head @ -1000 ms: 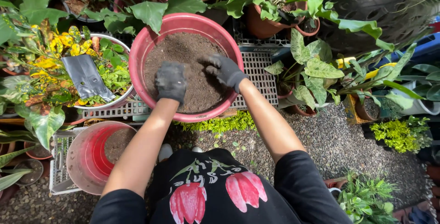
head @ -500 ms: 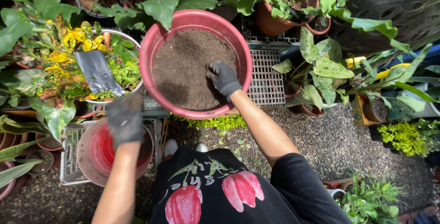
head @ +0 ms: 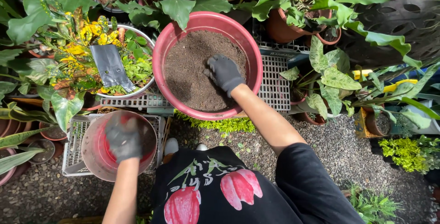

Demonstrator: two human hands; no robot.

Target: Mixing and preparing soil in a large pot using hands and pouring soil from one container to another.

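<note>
Big red basin [head: 161, 45] full of dark soil [head: 192, 68] sits on a grey slatted crate [head: 275, 82], raised so it's within easy reach of the standing person. Right hand [head: 224, 71], dark glove, rests palm-down on the soil on the near right of the basin, fingers spread and loosely curled into the surface; looks like it's pressing or raking, no clear grip on anything. Left hand [head: 123, 138], also gloved, hangs over the smaller red pot [head: 91, 153], which stands near-left of the basin in a white crate [head: 68, 160]; hand is blurred, fingers seem curled downward, can't tell if it holds soil. Pot sits low and close to the basin, so soil can pass between them easily. Left of the basin, a black plastic grow bag [head: 110, 68] lies flat on a leafy yellow-green plant [head: 78, 45], parked within arm's reach. Gravel ground [head: 321, 146] below the basin, potted foliage all around.
</note>
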